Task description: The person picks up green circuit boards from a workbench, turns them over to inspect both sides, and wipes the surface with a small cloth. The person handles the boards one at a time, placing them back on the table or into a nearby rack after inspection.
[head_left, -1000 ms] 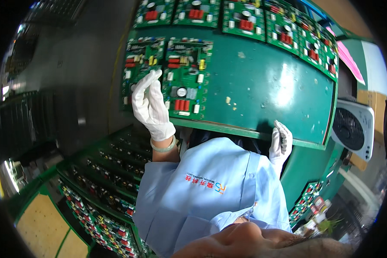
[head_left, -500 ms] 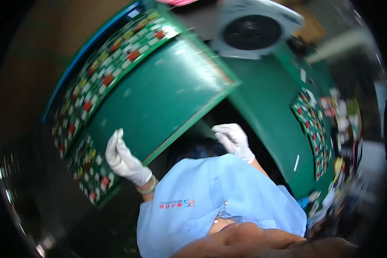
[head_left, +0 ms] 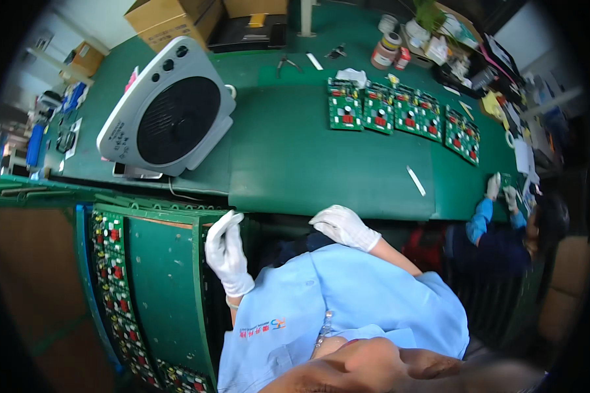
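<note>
My left hand (head_left: 228,255), in a white glove, is raised beside the edge of a green tray (head_left: 167,288). Its fingers stretch upward, slightly bent, and hold nothing I can see. My right hand (head_left: 344,227), gloved likewise, hovers over my lap near the front edge of the green bench (head_left: 295,170). Its fingers are loosely extended with nothing visible in them; part of them is turned away. A row of green circuit boards (head_left: 111,288) with red and white parts lines the tray's left side. Several similar circuit boards (head_left: 410,114) stand in a row across the bench.
A grey fan-like device (head_left: 167,111) with a round black grille stands at the bench's left. Pliers (head_left: 288,64), a white strip (head_left: 415,181) and jars (head_left: 385,51) lie farther back. Cardboard boxes (head_left: 170,23) sit behind. At the far right, a co-worker's gloved hands (head_left: 501,190) work over the bench.
My view has swung rightward, so the bench and its boards now lie ahead and the tray sits at my left. Both hands still appear to hold nothing.
</note>
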`<control>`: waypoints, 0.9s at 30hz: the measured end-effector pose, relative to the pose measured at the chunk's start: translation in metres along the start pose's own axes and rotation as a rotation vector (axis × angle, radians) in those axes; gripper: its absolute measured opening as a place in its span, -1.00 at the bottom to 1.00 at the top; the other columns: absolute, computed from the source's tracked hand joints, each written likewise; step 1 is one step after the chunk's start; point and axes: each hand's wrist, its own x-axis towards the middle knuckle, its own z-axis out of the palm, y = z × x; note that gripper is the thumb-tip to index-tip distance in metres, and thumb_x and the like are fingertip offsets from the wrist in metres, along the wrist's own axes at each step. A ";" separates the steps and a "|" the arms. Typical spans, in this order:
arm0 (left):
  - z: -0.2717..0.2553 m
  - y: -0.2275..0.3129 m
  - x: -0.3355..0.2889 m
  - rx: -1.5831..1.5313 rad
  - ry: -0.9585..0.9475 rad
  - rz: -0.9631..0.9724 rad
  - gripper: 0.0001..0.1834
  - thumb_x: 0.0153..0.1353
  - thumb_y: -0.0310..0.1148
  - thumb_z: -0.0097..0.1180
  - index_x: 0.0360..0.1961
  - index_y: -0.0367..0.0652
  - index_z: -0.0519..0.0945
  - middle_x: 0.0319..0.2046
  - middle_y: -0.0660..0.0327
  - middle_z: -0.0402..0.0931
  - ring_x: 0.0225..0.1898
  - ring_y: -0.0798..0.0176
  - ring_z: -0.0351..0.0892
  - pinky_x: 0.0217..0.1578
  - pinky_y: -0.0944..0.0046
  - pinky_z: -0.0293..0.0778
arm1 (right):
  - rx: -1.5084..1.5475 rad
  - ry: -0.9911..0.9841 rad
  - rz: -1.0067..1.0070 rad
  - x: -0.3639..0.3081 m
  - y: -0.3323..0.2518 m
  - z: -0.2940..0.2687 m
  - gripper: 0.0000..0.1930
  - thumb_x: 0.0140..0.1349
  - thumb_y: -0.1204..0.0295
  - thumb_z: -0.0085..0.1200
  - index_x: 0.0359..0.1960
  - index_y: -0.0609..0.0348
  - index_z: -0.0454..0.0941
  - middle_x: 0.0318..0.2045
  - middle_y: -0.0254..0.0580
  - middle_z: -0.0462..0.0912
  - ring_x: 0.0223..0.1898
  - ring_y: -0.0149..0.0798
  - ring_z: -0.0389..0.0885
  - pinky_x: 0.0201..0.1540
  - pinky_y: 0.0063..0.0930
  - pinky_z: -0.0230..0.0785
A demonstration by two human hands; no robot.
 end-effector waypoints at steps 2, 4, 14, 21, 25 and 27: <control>0.016 0.006 0.013 -0.060 -0.054 -0.036 -0.79 0.31 -0.67 0.04 -0.05 -0.39 0.57 -0.19 0.05 0.64 -0.14 0.28 0.63 -0.04 0.35 0.51 | 0.010 0.035 0.050 -0.001 0.001 -0.012 -0.86 0.25 0.42 0.11 -0.27 0.18 0.67 -0.26 -0.17 0.70 -0.18 -0.06 0.62 -0.06 -0.23 0.45; 0.024 0.008 0.027 0.004 -0.105 0.073 -0.80 0.25 -0.69 0.10 -0.11 -0.33 0.62 -0.21 0.07 0.65 -0.17 0.24 0.64 -0.10 0.32 0.53 | 0.005 0.050 0.047 -0.001 0.000 -0.019 -0.89 0.21 0.49 0.14 -0.27 0.19 0.66 -0.24 -0.12 0.70 -0.18 -0.02 0.62 -0.07 -0.21 0.45; -0.075 -0.003 0.002 0.505 0.123 0.292 -0.68 0.14 -0.43 0.23 -0.05 -0.13 0.66 -0.22 0.10 0.67 -0.20 0.01 0.63 -0.11 0.12 0.53 | 0.021 -0.221 0.071 0.045 -0.025 0.019 -0.84 0.26 0.46 0.14 -0.20 0.22 0.69 -0.18 -0.04 0.70 -0.12 -0.03 0.65 0.04 -0.22 0.46; -0.215 -0.029 -0.086 0.784 0.463 0.119 -0.70 0.13 -0.34 0.22 -0.09 -0.10 0.67 -0.20 0.12 0.68 -0.14 0.05 0.65 -0.03 0.11 0.54 | 0.035 -0.296 -0.187 0.107 -0.106 0.095 -0.79 0.32 0.48 0.11 -0.06 0.26 0.62 -0.08 -0.06 0.67 -0.05 -0.12 0.62 0.06 -0.31 0.45; -0.271 -0.039 -0.133 0.830 0.568 0.007 -0.70 0.13 -0.31 0.24 -0.09 -0.11 0.66 -0.18 0.15 0.67 -0.09 0.08 0.62 0.02 0.14 0.50 | 0.256 -0.319 -0.107 0.115 -0.161 0.159 -0.63 0.36 0.53 0.05 0.19 0.30 0.45 0.18 -0.08 0.52 0.06 -0.21 0.56 0.13 -0.38 0.38; -0.296 -0.040 -0.156 0.858 0.590 -0.055 -0.69 0.13 -0.30 0.24 -0.09 -0.11 0.65 -0.18 0.16 0.66 -0.05 0.09 0.60 0.05 0.15 0.48 | 0.345 -0.357 -0.073 0.115 -0.191 0.186 -0.59 0.36 0.57 0.01 0.25 0.29 0.41 0.24 -0.09 0.47 0.08 -0.21 0.55 0.16 -0.38 0.36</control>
